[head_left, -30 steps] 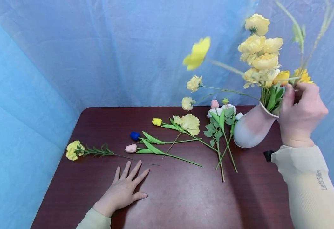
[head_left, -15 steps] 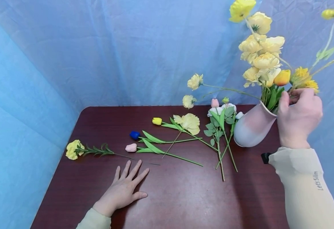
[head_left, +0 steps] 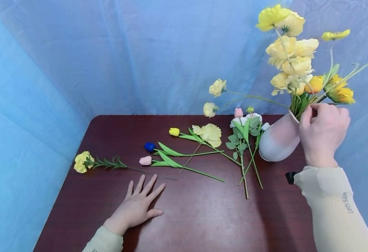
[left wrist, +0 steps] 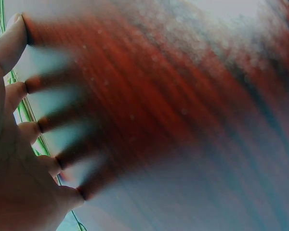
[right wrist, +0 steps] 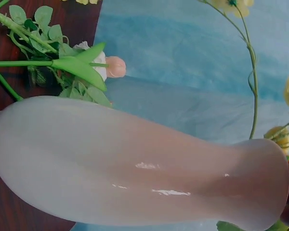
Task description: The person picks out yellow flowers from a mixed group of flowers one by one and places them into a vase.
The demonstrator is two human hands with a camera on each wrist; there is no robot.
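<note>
At the right of the head view, my right hand (head_left: 324, 134) pinches the stem of a spray of yellow poppies (head_left: 272, 16) at the mouth of a pink-and-white vase (head_left: 276, 140). Pale yellow blooms (head_left: 297, 66), an orange-yellow tulip (head_left: 314, 84) and a sunflower-like bloom (head_left: 341, 92) stand in that vase. The right wrist view is filled by the vase's glossy side (right wrist: 135, 163), fingertips dark at its rim. My left hand (head_left: 136, 208) lies flat on the table with fingers spread, touching no flower; its palm edge (left wrist: 24, 183) shows in the left wrist view.
On the dark red table (head_left: 202, 217) lie a yellow carnation (head_left: 83, 162), a blue tulip (head_left: 149, 147), a pink tulip (head_left: 145, 160), a yellow tulip (head_left: 174, 132) and a ruffled cream bloom (head_left: 211, 134). White roses (head_left: 238, 122) lie left of the vase. Blue cloth (head_left: 171, 52) hangs behind.
My right hand has moved left and slightly down to the vase's mouth, bringing the poppy spray upright among the other blooms. The left hand has stayed in place.
</note>
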